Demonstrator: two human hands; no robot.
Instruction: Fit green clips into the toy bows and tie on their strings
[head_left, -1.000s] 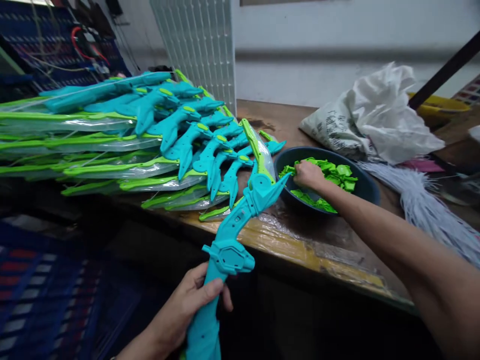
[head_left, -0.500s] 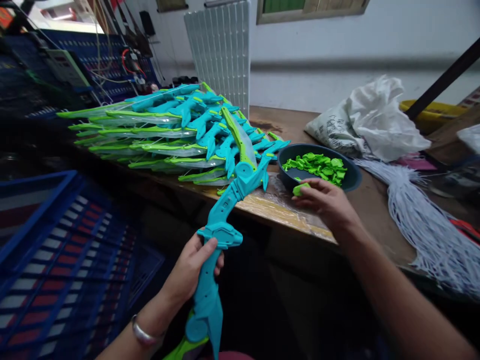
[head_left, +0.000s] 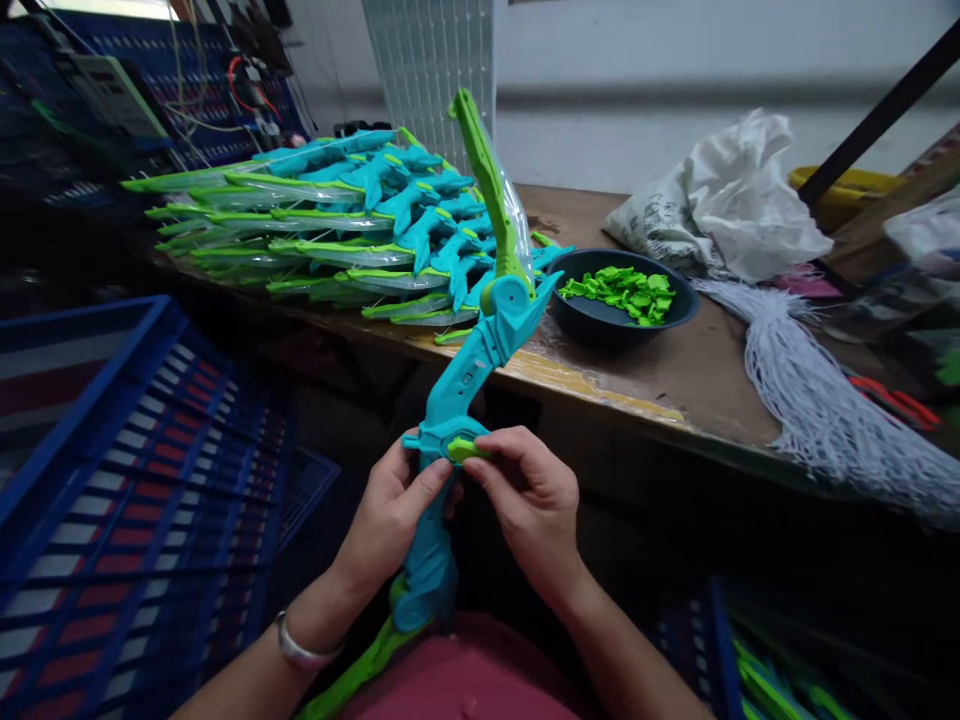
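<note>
Left hand (head_left: 390, 510): fingers wrapped around the middle of a turquoise plastic bow-shaped toy with bright-green limbs (head_left: 459, 385); thumb in front, fingertips partly hidden behind.
Right hand (head_left: 534, 495): thumb and forefinger pinching a small, flat bright-green plastic piece (head_left: 463, 449) at the toy's central hexagonal part.
Toy: tilted in front of the brown wooden table (head_left: 720, 395), upper limb raised, lower limb beside the pink garment (head_left: 465, 680).
Bowl: round, dark, plastic (head_left: 589, 327), on the table, containing loose bright-green plastic pieces (head_left: 626, 290).
Stack: similar turquoise-and-green toys (head_left: 409, 225), left of the bowl.
Table's right side: crumpled white sack (head_left: 739, 205) behind a bundle of thin white cords (head_left: 814, 400).
</note>
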